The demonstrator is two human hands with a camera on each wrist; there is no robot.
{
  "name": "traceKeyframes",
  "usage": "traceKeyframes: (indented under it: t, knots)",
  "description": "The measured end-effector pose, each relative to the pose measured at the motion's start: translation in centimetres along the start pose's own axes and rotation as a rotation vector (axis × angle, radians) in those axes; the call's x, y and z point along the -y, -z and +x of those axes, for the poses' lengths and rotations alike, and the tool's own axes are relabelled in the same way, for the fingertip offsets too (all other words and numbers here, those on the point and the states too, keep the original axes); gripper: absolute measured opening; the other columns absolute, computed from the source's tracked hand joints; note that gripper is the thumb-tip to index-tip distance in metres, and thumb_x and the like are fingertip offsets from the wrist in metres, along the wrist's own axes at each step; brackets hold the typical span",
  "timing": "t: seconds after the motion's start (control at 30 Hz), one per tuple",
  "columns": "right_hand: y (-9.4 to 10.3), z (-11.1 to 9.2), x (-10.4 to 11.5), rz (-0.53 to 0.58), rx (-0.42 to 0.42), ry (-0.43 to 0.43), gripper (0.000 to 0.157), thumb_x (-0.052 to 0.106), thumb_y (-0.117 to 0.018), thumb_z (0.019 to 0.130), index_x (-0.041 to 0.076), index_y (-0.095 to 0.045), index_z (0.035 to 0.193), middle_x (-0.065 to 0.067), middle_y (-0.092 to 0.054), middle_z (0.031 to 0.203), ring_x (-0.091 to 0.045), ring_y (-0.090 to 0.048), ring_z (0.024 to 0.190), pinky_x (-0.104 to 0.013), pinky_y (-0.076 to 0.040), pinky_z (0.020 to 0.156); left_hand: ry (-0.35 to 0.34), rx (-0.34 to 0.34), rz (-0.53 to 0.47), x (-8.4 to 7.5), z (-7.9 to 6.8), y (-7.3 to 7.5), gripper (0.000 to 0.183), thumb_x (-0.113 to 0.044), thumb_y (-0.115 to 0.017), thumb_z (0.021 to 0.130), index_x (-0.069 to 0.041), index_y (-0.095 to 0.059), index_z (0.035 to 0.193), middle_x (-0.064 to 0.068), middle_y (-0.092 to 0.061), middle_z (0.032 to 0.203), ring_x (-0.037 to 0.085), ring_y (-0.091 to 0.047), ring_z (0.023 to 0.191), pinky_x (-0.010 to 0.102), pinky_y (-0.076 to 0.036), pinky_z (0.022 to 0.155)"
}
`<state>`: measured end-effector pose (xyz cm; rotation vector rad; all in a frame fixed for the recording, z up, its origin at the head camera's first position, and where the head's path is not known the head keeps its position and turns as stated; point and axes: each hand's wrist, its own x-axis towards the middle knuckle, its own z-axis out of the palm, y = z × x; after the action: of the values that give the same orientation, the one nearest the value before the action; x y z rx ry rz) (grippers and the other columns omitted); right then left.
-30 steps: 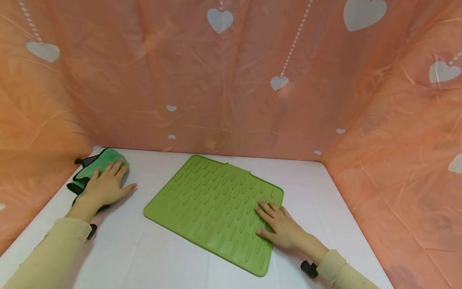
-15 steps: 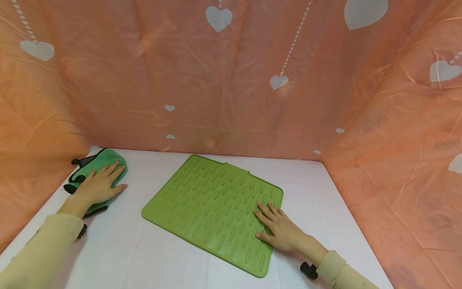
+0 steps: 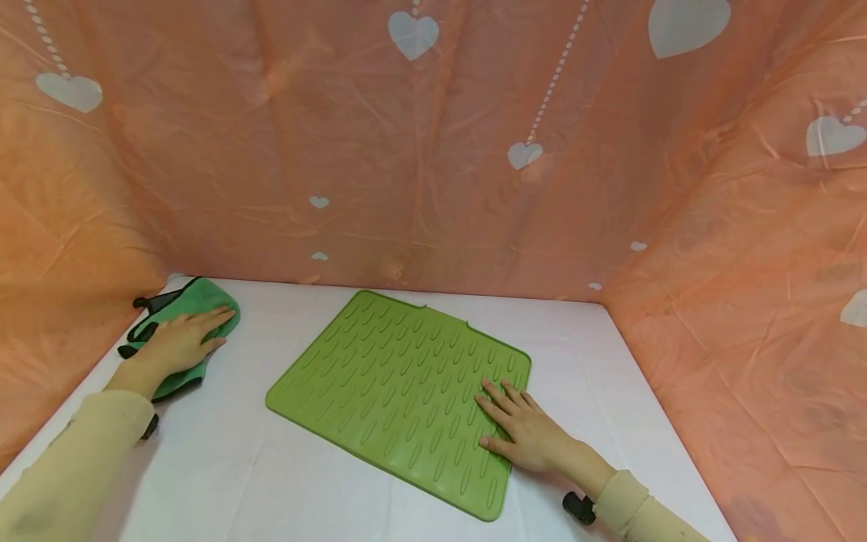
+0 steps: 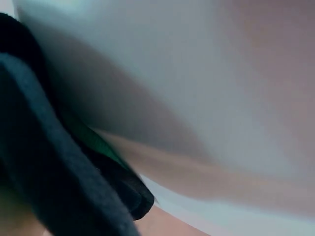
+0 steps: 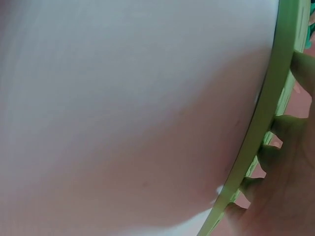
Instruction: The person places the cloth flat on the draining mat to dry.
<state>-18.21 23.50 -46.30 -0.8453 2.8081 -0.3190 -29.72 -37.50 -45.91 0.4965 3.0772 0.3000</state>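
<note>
In the head view my left hand (image 3: 177, 345) rests on a folded green cloth item with black edging (image 3: 203, 297) at the table's far left corner. Its fingers lie close together over the fabric, with the thumb at the right edge. Black strap-like pieces stick out on the left; part of the item is hidden beneath the hand. The left wrist view shows only its dark trim and a sliver of green (image 4: 101, 146). My right hand (image 3: 531, 433) lies with spread fingers on the right side of a green ridged mat (image 3: 393, 376). In the right wrist view the fingertips touch the mat (image 5: 256, 123) by its edge.
A white table (image 3: 223, 467) carries both things. Orange sheets with white hearts (image 3: 433, 188) rise behind it and on both sides. The mat lies turned at an angle in the middle, with a notch in its far edge.
My left hand has slid left over the green cloth item, and its spread fingers have drawn together. The item has shifted slightly left. My right hand and the mat have hardly moved.
</note>
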Motion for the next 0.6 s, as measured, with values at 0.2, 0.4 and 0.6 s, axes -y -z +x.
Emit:
traceKeyframes:
  t: [0.2,0.4,0.6]
  knots:
    - [0.0,0.1,0.0,0.004,0.008,-0.001,0.073,0.054,-0.051,0.107,0.010,-0.035,0.163,-0.013,-0.019,0.172,-0.046,-0.013,0.157,-0.069,-0.017,0.121,-0.007,-0.056,-0.045,-0.1,0.3,0.4,0.054,-0.016,-0.069,0.099,0.001,-0.053,0.147,0.034,-0.050,0.147,0.066,-0.044,0.126,0.078,-0.039,0.097]
    - [0.0,0.2,0.0,-0.002,0.010,0.006,0.073,0.054,-0.050,0.107,0.010,-0.035,0.163,-0.013,-0.018,0.172,-0.046,-0.014,0.156,-0.069,-0.017,0.120,0.053,-0.096,-0.121,-0.4,-0.2,1.0,0.050,-0.011,-0.064,0.101,0.000,-0.053,0.148,0.035,-0.051,0.144,0.060,-0.044,0.126,0.076,-0.042,0.093]
    - [0.0,0.1,-0.2,-0.009,0.011,0.001,0.074,0.055,-0.050,0.106,0.011,-0.035,0.163,-0.013,-0.018,0.172,-0.046,-0.014,0.156,-0.070,-0.018,0.120,0.029,-0.220,-0.152,-1.1,-0.6,1.3,0.046,-0.011,-0.065,0.102,0.000,-0.055,0.146,0.034,-0.052,0.143,0.058,-0.045,0.123,0.075,-0.043,0.089]
